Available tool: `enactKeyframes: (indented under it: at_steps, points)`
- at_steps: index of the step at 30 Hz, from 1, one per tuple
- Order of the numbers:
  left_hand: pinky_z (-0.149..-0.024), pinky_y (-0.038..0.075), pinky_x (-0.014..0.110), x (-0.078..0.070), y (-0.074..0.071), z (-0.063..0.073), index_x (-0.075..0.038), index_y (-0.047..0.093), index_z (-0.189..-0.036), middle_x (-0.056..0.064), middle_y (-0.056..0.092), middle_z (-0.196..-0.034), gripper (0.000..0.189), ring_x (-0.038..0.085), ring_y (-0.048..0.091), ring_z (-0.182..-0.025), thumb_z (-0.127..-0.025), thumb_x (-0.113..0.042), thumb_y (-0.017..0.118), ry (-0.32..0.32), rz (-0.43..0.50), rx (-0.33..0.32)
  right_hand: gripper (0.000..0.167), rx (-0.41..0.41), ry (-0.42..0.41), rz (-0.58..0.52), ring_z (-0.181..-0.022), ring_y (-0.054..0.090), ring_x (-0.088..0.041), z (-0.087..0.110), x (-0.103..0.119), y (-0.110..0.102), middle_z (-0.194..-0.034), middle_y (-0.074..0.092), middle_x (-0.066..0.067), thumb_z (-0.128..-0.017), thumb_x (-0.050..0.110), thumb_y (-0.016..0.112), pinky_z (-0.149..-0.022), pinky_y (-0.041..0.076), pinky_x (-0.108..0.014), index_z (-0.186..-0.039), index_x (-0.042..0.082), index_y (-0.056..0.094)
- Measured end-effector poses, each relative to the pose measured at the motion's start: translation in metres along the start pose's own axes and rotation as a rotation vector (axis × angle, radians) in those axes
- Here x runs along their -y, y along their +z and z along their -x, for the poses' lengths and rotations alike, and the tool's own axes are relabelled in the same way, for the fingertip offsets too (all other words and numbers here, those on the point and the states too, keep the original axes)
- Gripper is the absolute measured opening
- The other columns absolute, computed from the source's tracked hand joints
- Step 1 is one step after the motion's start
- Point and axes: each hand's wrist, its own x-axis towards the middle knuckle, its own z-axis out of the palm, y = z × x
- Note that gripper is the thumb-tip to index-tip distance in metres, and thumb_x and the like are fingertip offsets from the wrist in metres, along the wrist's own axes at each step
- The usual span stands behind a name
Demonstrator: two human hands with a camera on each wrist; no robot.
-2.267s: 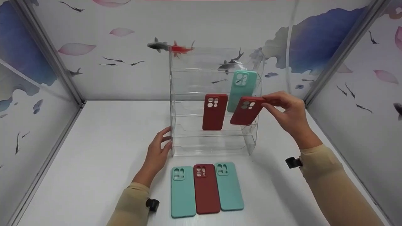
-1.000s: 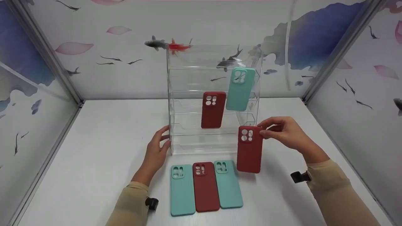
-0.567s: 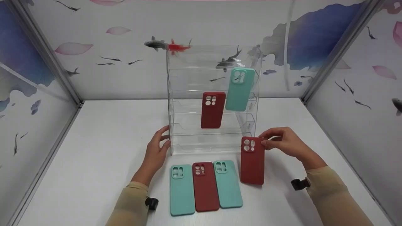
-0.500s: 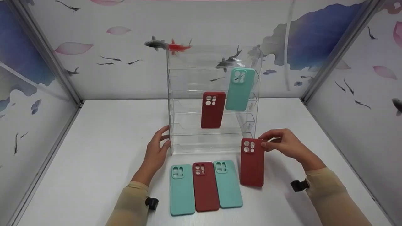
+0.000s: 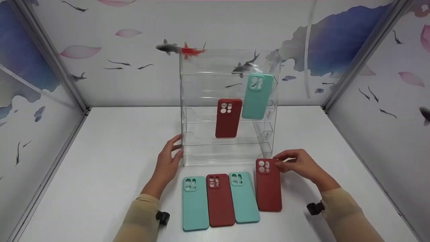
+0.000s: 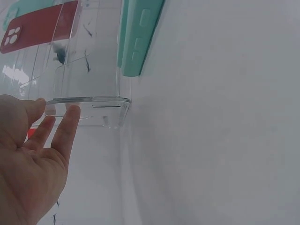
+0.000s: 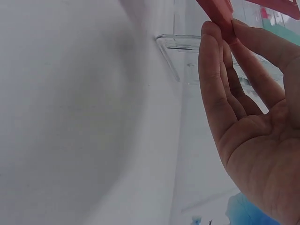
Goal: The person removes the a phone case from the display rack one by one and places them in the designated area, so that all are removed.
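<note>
The place appeared to be a booth (image 5: 141, 87): white panels (image 5: 215, 20), printed with fishes (image 5: 167, 47) and petals (image 5: 80, 51), were joined by grey metal posts (image 5: 50, 57) and enclosed a white table (image 5: 117, 151) on three sides.

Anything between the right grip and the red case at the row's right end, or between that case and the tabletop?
Nothing visible: the right grip pinches the red case by its upper right edge, and no object shows between case and tabletop. The neighboring mint case lies close on its left; whether they touch, I can't tell.
</note>
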Motion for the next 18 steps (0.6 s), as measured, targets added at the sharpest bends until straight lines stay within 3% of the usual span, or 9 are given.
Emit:
enactKeyframes:
  at_steps: [6, 18]
  points:
    - [-0.114, 0.050, 0.048, -0.001, 0.000, 0.001, -0.031, 0.036, -0.158, -0.007, 0.040, -0.163, 0.056, 0.022, 0.051, -0.141, -0.108, -0.019, 0.056, -0.026, 0.006, 0.004, 0.035, -0.031, -0.005, -0.025, -0.092, 0.075, -0.026, 0.000, -0.010, 0.009, -0.115, 0.070, -0.018, -0.093, 0.025, 0.079, -0.081, 0.066, -0.039, -0.122, 0.006, 0.074]
    - [-0.114, 0.049, 0.052, -0.001, -0.001, 0.001, -0.026, 0.036, -0.159, -0.001, 0.041, -0.162, 0.055, 0.027, 0.050, -0.142, -0.108, -0.015, 0.055, -0.003, 0.027, 0.011, 0.031, -0.034, 0.032, 0.045, -0.089, 0.074, -0.023, -0.001, -0.022, 0.023, -0.112, 0.072, -0.013, -0.094, 0.027, 0.078, -0.076, 0.064, -0.030, -0.120, 0.009, 0.076]
